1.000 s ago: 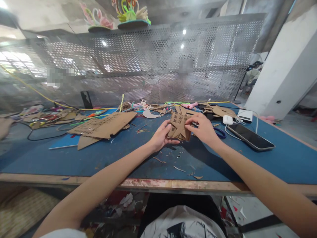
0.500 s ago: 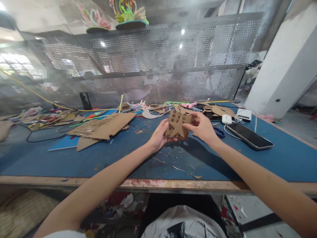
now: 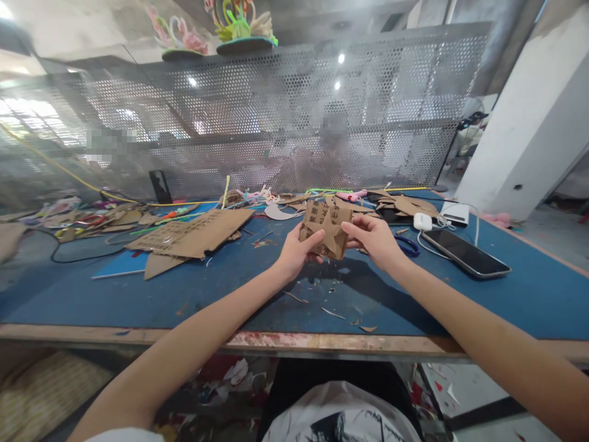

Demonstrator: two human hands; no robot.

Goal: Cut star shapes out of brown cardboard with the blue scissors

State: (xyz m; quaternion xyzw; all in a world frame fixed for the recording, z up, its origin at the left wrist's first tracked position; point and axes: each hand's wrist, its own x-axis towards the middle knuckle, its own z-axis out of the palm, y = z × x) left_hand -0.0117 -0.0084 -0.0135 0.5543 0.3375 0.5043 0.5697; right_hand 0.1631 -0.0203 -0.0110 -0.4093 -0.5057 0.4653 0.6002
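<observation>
A small square piece of brown cardboard (image 3: 340,215) with dark printed characters is held up over the table. Against its front lies a cardboard star (image 3: 327,238). My left hand (image 3: 297,248) grips the left side, its thumb pressed on the star and its fingers behind the square. On the right edge, my right hand (image 3: 370,239) pinches the cardboard, its thumb at a tip of the star. Whether the star is fixed to the square or only pressed against it, I cannot tell.
Printed cardboard sheets (image 3: 202,236) lie left on the blue table (image 3: 184,301). A phone (image 3: 467,252), a white charger (image 3: 422,221) and blue-handled scissors (image 3: 407,246) are right. Craft scraps line the back before a perforated metal screen (image 3: 285,123). Cardboard slivers (image 3: 332,313) lie in front.
My left thumb has come onto the star's face. My right hand has shifted slightly lower along the right edge, and the cardboard has moved a little left.
</observation>
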